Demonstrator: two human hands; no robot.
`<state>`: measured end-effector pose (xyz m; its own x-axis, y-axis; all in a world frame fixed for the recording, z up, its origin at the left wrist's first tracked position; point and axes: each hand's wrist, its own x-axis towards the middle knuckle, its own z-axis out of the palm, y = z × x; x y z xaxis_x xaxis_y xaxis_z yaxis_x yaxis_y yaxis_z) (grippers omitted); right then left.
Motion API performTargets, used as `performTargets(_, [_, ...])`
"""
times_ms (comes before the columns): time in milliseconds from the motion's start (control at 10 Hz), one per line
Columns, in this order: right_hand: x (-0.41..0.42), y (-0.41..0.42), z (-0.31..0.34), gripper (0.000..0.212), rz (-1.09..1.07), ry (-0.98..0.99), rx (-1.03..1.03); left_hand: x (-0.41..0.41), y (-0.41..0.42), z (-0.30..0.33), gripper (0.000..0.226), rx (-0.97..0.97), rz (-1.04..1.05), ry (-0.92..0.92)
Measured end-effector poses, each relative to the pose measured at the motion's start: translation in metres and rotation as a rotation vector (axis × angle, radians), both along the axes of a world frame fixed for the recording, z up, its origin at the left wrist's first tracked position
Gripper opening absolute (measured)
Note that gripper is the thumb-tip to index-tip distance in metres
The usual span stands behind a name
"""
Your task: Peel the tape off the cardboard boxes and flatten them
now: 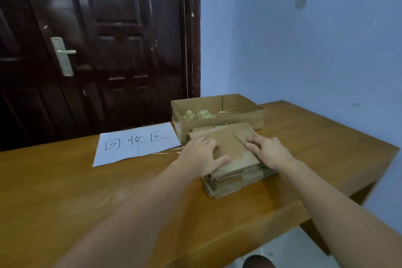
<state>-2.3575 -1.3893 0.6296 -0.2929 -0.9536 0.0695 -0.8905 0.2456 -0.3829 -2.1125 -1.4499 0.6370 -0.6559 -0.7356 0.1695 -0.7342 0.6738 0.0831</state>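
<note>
A stack of flattened cardboard boxes (233, 148) lies on the wooden table (87, 191), right of centre. My left hand (201, 155) presses flat on the left side of the top sheet, fingers spread. My right hand (269, 151) lies on the right side of the stack, its fingers bent over the edge of the top sheet. Behind the stack stands an open shallow cardboard box (219, 118) holding crumpled pieces of peeled tape (199, 114).
A white paper sheet (137, 143) with handwritten characters lies left of the stack. A dark door (97, 50) stands behind the table and a blue wall (304, 50) on the right. The table's right edge drops off near the stack.
</note>
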Motion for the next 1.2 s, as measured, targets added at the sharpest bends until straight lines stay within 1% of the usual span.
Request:
performTargets(100, [-0.003, -0.002, -0.004, 0.052, 0.007, -0.004, -0.029, 0.001, 0.003, -0.012, 0.075, 0.097, 0.007, 0.107])
performTargets(200, [-0.005, -0.004, -0.006, 0.062, 0.013, 0.015, -0.027, 0.001, 0.004, -0.014, 0.074, 0.115, 0.011, 0.133])
performTargets(300, [-0.007, -0.004, -0.005, 0.057, 0.014, 0.017, -0.007, 0.001, -0.003, -0.006, 0.071, 0.115, -0.004, 0.111])
performTargets(400, [-0.009, -0.002, 0.004, 0.057, 0.026, 0.052, 0.055, -0.003, -0.015, 0.001, 0.067, 0.113, -0.029, 0.05])
performTargets(500, [-0.013, -0.004, 0.012, 0.062, 0.029, 0.082, 0.118, -0.008, -0.021, 0.0, 0.06, 0.26, -0.054, 0.099])
performTargets(600, [-0.011, -0.003, 0.01, 0.06, 0.032, 0.083, 0.128, -0.008, -0.017, -0.013, 0.058, 0.286, -0.059, 0.171])
performTargets(700, [-0.01, -0.004, 0.01, 0.059, 0.03, 0.062, 0.125, -0.009, -0.016, -0.018, 0.058, 0.284, -0.038, 0.182])
performTargets(800, [-0.007, -0.005, 0.014, 0.058, 0.029, 0.037, 0.138, -0.01, -0.019, -0.012, 0.06, 0.318, -0.037, 0.123])
performTargets(900, [-0.003, -0.006, 0.021, 0.054, 0.015, 0.061, 0.139, -0.009, -0.017, 0.0, 0.06, 0.191, -0.03, 0.013])
performTargets(1000, [-0.001, -0.006, 0.029, 0.045, -0.01, 0.066, 0.101, -0.006, -0.009, 0.013, 0.053, -0.013, -0.023, -0.037])
performTargets(1100, [0.003, -0.004, 0.035, 0.044, -0.039, 0.097, 0.057, 0.007, -0.004, 0.022, 0.049, 0.021, -0.047, -0.023])
performTargets(1200, [0.014, -0.007, 0.049, 0.04, -0.059, 0.202, -0.02, 0.033, -0.002, 0.03, 0.05, 0.035, -0.068, 0.02])
